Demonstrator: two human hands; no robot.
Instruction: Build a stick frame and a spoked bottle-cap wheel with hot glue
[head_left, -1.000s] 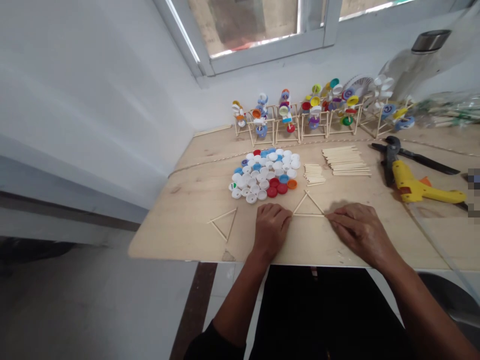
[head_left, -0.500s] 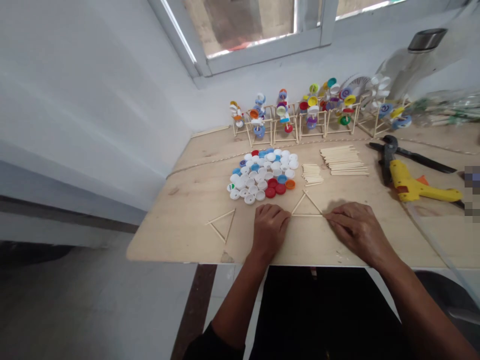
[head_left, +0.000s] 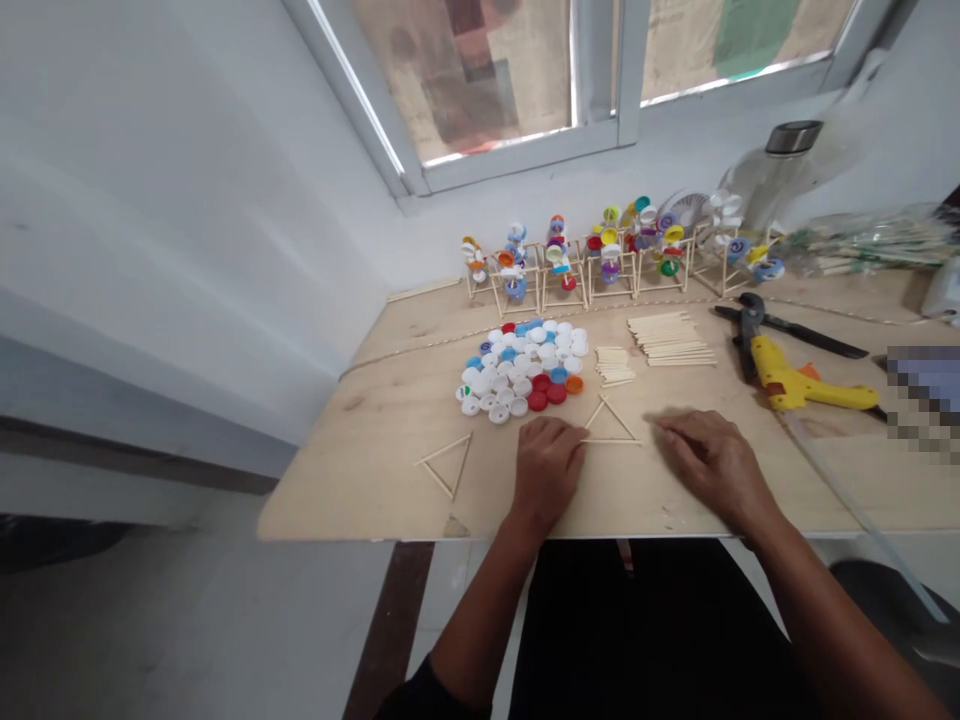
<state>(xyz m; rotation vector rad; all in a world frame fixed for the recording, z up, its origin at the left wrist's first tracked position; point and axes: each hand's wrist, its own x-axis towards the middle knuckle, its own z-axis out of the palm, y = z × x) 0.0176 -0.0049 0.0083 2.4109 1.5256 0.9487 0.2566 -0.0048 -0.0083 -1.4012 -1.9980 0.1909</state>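
Note:
A triangle of thin wooden sticks (head_left: 611, 440) lies flat on the table in front of me. My left hand (head_left: 551, 470) rests at its left corner, with fingers curled and the tips closed on that end. To the right of the triangle, a small gap away, my right hand (head_left: 712, 462) has its thumb and fingers pressed together, and nothing shows in them. A second stick triangle (head_left: 446, 467) lies to the left of my left hand. Beyond the hands sit a cluster of bottle caps (head_left: 517, 372), a pile of short sticks (head_left: 615, 367) and a pile of longer sticks (head_left: 673, 340).
A yellow glue gun (head_left: 810, 378) and black-handled pliers (head_left: 750, 325) lie at the right. Stick frames with colourful caps (head_left: 562, 275) line the back by the wall. A twisted cord (head_left: 420, 340) crosses the table (head_left: 330, 470). A bottle (head_left: 784, 170) stands behind.
My right hand has let go of the triangle's right corner and drawn a little to the right. My left hand stays at the left corner. The view has shifted slightly.

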